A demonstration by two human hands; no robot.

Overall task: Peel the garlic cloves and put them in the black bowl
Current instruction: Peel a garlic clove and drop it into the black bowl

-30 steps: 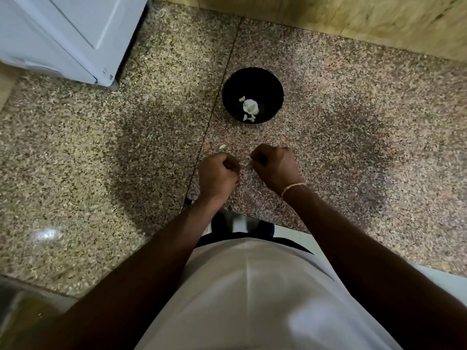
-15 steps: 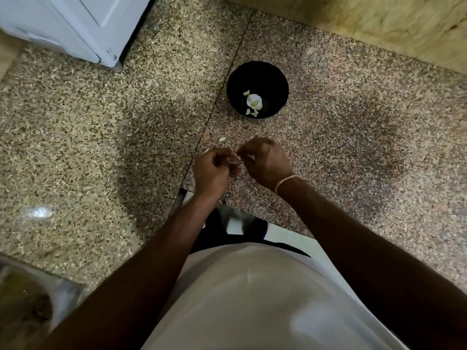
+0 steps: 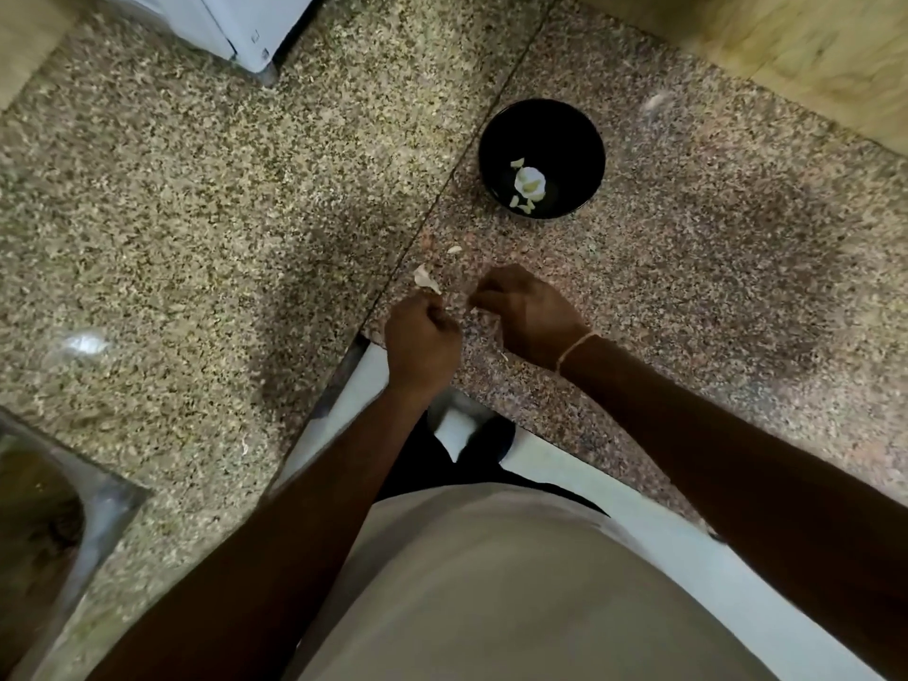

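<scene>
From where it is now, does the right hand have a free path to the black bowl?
Probably yes. The right hand sits just short of the black bowl, with only bare counter between them.

Black bowl point(image 3: 580, 140): round, upright, well back from the surface's near edge, holding pale peeled garlic cloves point(image 3: 529, 181). Garlic skin point(image 3: 425, 280): papery, pinched at my left fingers point(image 3: 432, 307). One loose scrap point(image 3: 454, 249) lies between.
</scene>
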